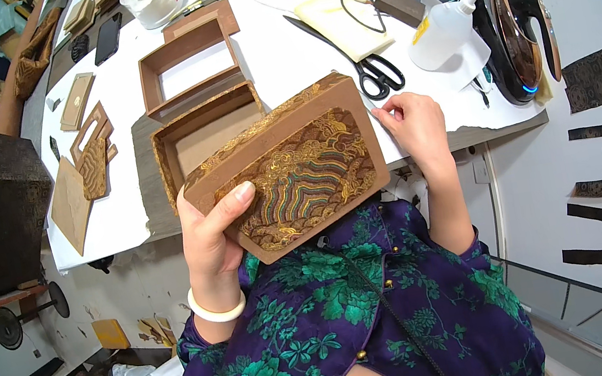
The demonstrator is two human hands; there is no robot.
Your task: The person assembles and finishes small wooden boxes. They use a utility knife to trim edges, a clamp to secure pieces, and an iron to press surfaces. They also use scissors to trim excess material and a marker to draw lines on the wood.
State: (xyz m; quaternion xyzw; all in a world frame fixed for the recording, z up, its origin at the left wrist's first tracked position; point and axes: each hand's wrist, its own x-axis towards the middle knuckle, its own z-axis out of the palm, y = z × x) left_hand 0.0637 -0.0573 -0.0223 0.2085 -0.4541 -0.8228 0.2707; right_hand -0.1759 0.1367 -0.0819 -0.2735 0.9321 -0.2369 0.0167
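My left hand [211, 233] grips a brown box lid [307, 175] tilted up in front of my body, its thumb on the face. A gold, green and brown wave-patterned brocade panel covers that face; plain brown cloth borders it. To its right, my right hand [418, 128] is closed with thumb and forefinger together beside the lid's edge. A thin pale sliver shows at those fingertips, too small to name. Behind the lid stands an open brocade-edged box [210, 130], partly hidden. Black-handled scissors [380, 77] lie just beyond my right hand.
Farther back is an open brown box frame [189, 63]. Cut board pieces [72, 198] lie on the left, near a phone [109, 38]. A squeeze bottle [443, 37] and an iron [519, 40] stand at the right. The table's front edge [498, 129] is close to me.
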